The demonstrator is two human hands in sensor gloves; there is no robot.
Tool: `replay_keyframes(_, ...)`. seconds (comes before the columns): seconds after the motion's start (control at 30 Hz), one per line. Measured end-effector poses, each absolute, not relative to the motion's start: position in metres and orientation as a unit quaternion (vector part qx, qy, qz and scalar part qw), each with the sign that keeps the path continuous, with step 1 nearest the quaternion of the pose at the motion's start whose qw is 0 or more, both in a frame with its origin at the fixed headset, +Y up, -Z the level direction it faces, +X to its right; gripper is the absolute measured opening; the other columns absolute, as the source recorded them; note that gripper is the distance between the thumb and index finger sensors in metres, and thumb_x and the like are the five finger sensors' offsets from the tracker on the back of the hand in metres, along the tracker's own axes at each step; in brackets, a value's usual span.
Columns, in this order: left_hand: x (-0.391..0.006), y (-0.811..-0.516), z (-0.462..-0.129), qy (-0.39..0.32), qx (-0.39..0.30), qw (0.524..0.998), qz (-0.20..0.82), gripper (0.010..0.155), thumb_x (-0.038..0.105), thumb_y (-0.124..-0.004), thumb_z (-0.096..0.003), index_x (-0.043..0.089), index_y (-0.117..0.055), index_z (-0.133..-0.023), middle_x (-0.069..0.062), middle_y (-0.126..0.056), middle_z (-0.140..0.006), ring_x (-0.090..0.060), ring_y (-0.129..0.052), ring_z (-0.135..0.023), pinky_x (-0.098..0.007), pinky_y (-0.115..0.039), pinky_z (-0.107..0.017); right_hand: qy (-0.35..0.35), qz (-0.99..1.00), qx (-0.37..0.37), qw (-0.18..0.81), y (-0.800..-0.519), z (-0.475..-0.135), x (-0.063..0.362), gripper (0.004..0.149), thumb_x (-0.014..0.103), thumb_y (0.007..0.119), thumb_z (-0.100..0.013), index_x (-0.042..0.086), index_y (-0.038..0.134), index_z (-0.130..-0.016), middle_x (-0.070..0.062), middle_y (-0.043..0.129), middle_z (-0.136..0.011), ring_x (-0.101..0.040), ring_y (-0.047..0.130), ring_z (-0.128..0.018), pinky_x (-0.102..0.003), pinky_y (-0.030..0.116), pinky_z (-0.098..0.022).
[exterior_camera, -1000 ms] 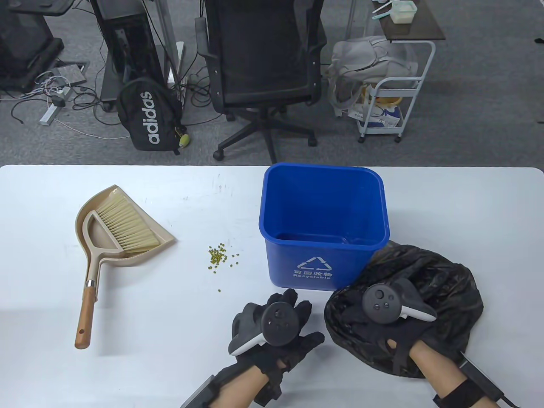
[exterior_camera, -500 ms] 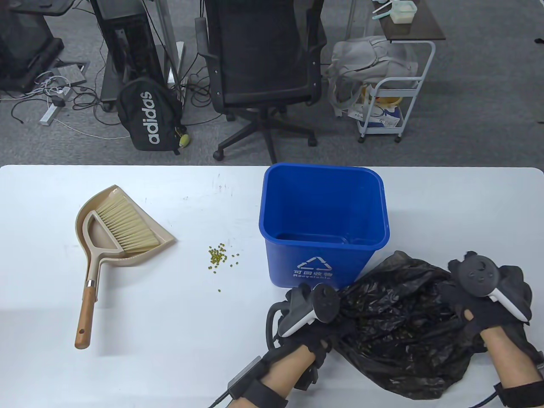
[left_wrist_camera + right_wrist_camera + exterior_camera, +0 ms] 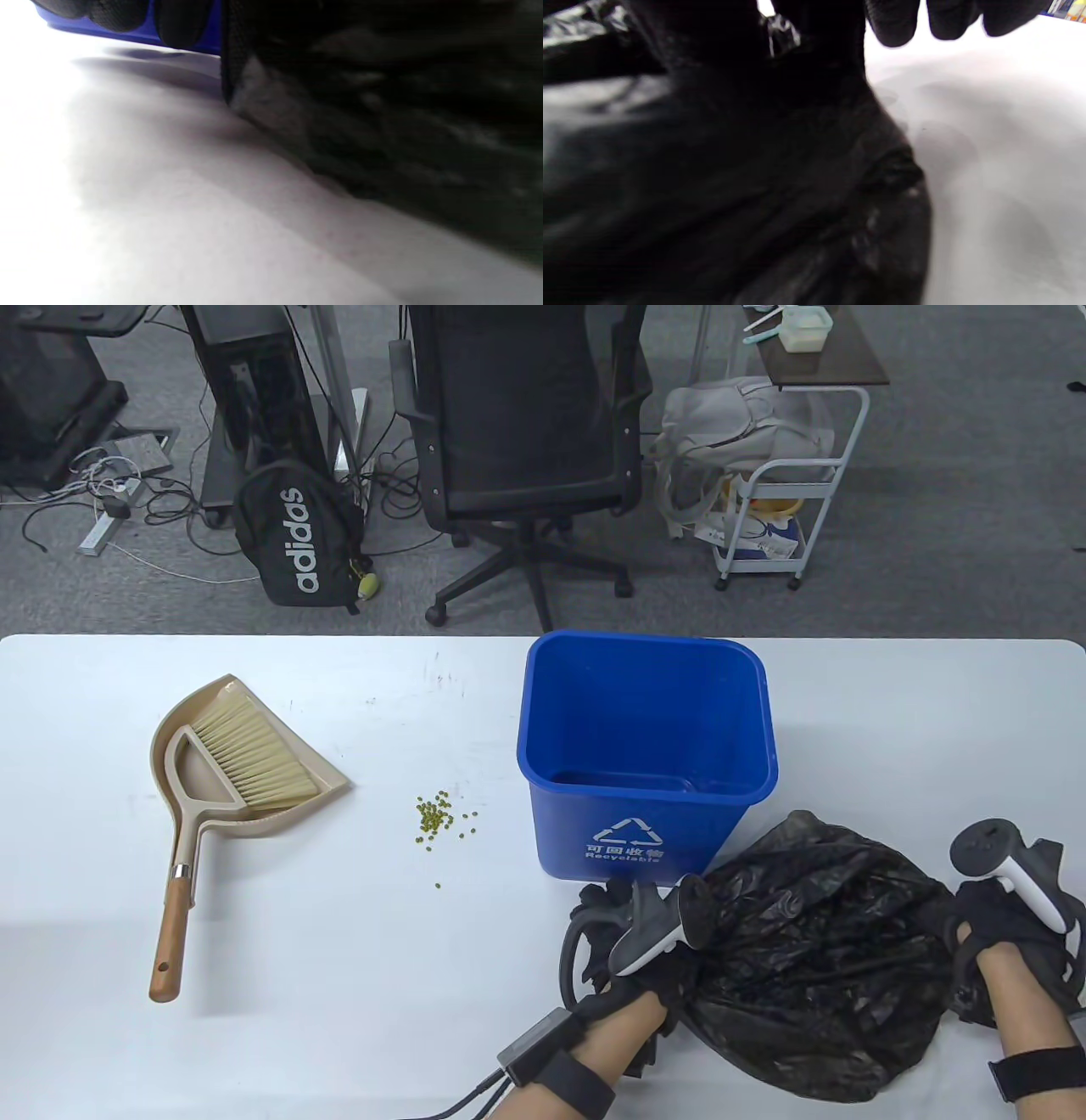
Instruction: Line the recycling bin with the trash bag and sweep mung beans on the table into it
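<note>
Currently, table view. Trash bag (image 3: pixel 814 950): black, crumpled, lower right of the frame, on the table (image 3: pixel 339 984) just in front of and right of the recycling bin (image 3: pixel 646 755), which stands blue and unlined at centre. Left hand (image 3: pixel 632 937): at the bag's left edge, fingers seemingly closed on the film. Right hand (image 3: pixel 1010 916): at the bag's right edge, curled into the plastic. Half a second ago the hands were closer in; they have since drawn apart, stretching the bag wider. Judged: the mouth is being opened, lining not yet begun. Mung beans (image 3: pixel 437 816): small heap left of the bin, unswept. Brush (image 3: pixel 246 759) lying in the dustpan (image 3: pixel 318 772), left of frame, untouched.

Left wrist view. Blurred; bag (image 3: pixel 403 106) fills the right, fingertips (image 3: pixel 182 21) at top before the blue bin wall (image 3: pixel 127 36). Hold not confirmable here.

Right wrist view. Bag (image 3: pixel 712 190) fills the left; fingers (image 3: pixel 895 21) at top, some plastic gathered beneath them.
</note>
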State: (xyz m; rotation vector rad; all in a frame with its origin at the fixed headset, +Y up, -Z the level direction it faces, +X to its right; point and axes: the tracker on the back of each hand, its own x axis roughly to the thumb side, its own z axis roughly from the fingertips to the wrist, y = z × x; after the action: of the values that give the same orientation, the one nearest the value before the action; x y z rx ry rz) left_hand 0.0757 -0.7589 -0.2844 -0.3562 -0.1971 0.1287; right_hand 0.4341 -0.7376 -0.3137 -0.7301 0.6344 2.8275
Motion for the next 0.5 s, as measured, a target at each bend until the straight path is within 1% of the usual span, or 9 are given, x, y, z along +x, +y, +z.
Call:
replay_keyframes(0.03, 0.075, -0.759, -0.284, -0.100, -0.177, 0.977, 0.062, 0.045, 0.036, -0.097, -0.0459, -0.005, -0.098, -0.065, -0.043, -0.056, -0.110, -0.079, -0.047, -0.093, -0.085, -0.048, -0.063, 0.207, 0.946, -0.240, 0.072, -0.739, -0.314, 0.432, 0.048, 0.034, 0.087, -0.046, -0.006, 0.092, -0.072, -0.043, 0.053, -0.107, -0.072, 0.050, -0.093, -0.077, 0.052, -0.061)
replay_keyframes(0.07, 0.074, -0.758, -0.284, -0.102, -0.179, 0.976, 0.069, 0.041, 0.032, -0.097, -0.0456, -0.005, -0.099, -0.062, -0.042, -0.058, -0.109, -0.079, -0.049, -0.093, -0.085, -0.049, -0.062, 0.203, 0.948, -0.234, 0.065, -0.740, -0.315, 0.430, 0.043, 0.032, 0.087, -0.046, -0.004, 0.093, -0.067, -0.042, 0.058, -0.106, -0.071, 0.053, -0.092, -0.076, 0.053, -0.061)
replay_keyframes(0.13, 0.068, -0.755, -0.283, -0.104, -0.172, 0.975, 0.092, 0.038, 0.028, -0.098, -0.0449, -0.007, -0.100, -0.058, -0.042, -0.061, -0.108, -0.079, -0.052, -0.092, -0.084, -0.051, -0.062, 0.191, 0.954, -0.224, 0.049, -0.738, -0.315, 0.423, 0.040, 0.031, 0.089, -0.045, -0.005, 0.094, -0.060, -0.040, 0.064, -0.104, -0.069, 0.057, -0.092, -0.075, 0.056, -0.061)
replay_keyframes(0.2, 0.059, -0.747, -0.280, -0.104, -0.159, 0.975, 0.118, 0.037, 0.026, -0.099, -0.0442, -0.009, -0.100, -0.056, -0.042, -0.063, -0.107, -0.078, -0.054, -0.092, -0.084, -0.052, -0.061, 0.171, 0.962, -0.207, 0.043, -0.732, -0.314, 0.415, 0.038, 0.031, 0.089, -0.045, -0.005, 0.094, -0.057, -0.039, 0.067, -0.103, -0.068, 0.060, -0.091, -0.074, 0.057, -0.060)
replay_keyframes(0.33, 0.032, -0.724, -0.266, -0.115, -0.116, 0.976, 0.141, 0.036, 0.024, -0.099, -0.0430, -0.011, -0.100, -0.053, -0.040, -0.065, -0.106, -0.077, -0.057, -0.091, -0.083, -0.055, -0.060, 0.099, 0.980, -0.161, 0.056, -0.705, -0.307, 0.397, 0.037, 0.030, 0.090, -0.044, -0.006, 0.094, -0.053, -0.038, 0.072, -0.101, -0.068, 0.064, -0.089, -0.073, 0.059, -0.059)
replay_keyframes(0.5, -0.019, -0.679, -0.235, -0.125, -0.052, 0.975, 0.178, 0.036, 0.022, -0.099, -0.0429, -0.012, -0.099, -0.052, -0.040, -0.066, -0.106, -0.077, -0.058, -0.091, -0.083, -0.055, -0.060, -0.014, 0.993, -0.087, 0.079, -0.652, -0.286, 0.372, 0.036, 0.028, 0.089, -0.045, -0.007, 0.095, -0.051, -0.037, 0.076, -0.099, -0.066, 0.069, -0.087, -0.073, 0.062, -0.058)
